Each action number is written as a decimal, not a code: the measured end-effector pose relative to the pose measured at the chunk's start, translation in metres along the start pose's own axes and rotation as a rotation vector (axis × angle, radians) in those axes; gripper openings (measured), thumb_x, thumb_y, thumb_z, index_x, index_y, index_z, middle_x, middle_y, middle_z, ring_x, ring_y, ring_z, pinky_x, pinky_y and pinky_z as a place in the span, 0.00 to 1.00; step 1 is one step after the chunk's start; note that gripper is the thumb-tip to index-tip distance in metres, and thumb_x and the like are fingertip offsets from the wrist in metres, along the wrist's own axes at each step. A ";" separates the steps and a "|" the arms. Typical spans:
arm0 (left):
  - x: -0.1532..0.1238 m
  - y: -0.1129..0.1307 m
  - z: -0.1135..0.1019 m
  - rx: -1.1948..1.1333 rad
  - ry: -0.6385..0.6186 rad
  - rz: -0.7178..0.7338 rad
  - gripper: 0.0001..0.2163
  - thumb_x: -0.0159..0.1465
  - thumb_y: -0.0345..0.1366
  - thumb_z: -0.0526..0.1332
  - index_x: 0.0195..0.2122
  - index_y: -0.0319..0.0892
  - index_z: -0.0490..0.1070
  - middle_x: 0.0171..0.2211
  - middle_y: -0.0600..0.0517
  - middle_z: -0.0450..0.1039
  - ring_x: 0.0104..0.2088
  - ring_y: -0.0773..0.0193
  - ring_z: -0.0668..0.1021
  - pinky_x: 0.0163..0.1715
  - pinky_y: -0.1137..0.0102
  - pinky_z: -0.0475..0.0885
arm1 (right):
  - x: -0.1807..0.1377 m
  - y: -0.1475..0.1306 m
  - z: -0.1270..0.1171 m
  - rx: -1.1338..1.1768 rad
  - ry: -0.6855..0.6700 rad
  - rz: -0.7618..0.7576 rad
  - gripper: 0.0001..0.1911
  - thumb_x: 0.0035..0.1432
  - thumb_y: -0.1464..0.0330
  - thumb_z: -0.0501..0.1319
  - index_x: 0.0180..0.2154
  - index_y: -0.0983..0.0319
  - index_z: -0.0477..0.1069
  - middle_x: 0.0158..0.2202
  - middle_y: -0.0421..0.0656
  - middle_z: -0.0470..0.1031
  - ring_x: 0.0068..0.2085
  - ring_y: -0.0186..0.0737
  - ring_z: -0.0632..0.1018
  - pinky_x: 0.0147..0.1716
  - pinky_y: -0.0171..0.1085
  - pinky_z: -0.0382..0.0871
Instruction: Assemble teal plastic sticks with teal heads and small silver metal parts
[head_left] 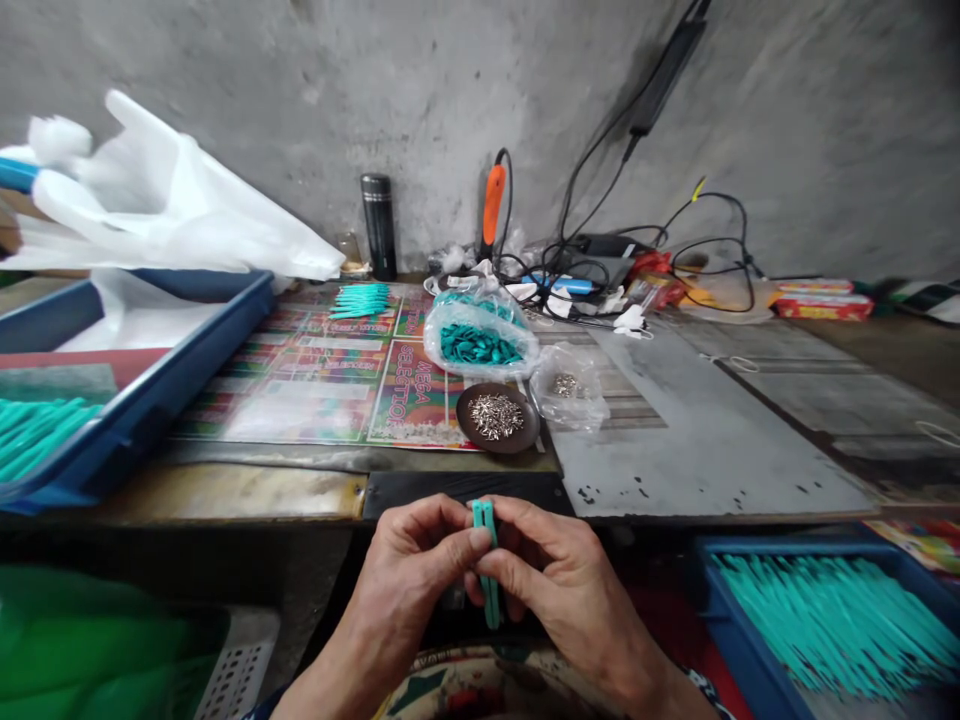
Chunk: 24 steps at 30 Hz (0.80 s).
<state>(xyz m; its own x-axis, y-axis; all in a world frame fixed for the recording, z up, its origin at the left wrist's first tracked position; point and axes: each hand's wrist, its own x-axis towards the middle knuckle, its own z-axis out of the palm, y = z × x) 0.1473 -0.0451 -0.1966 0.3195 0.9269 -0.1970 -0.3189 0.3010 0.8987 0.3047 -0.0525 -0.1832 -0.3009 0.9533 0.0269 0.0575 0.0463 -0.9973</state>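
Both my hands meet low in the middle, just in front of the table's near edge. My left hand [412,570] and my right hand [551,580] pinch a pair of thin teal plastic strips [487,560] held upright and pressed together between the fingertips. A small dark dish of shiny metal bits [496,416] lies on the table right behind my hands. Beside it sit a clear bag of teal pieces [478,340] and a smaller clear bag of metal bits [568,388].
A blue tray of teal strips [840,620] sits at the lower right. Another blue tray [150,390] with teal strips and white plastic bags stands at the left. A black flask [379,227], an orange-handled tool [493,205] and tangled cables line the wall. Loose teal strips [361,299] lie on the printed mat.
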 end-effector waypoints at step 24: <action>0.025 0.036 0.003 0.031 0.006 0.146 0.11 0.55 0.39 0.72 0.26 0.37 0.74 0.21 0.54 0.74 0.19 0.71 0.74 0.23 0.76 0.70 | 0.035 -0.029 -0.014 -0.198 -0.052 -0.142 0.05 0.63 0.69 0.62 0.38 0.64 0.75 0.26 0.38 0.76 0.21 0.29 0.70 0.19 0.26 0.65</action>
<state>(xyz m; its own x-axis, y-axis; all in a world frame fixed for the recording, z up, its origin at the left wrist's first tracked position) 0.1468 -0.0118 -0.1680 0.2662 0.9617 -0.0655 -0.3337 0.1557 0.9297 0.3062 -0.0164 -0.1523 -0.3673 0.9166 0.1576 0.1950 0.2416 -0.9506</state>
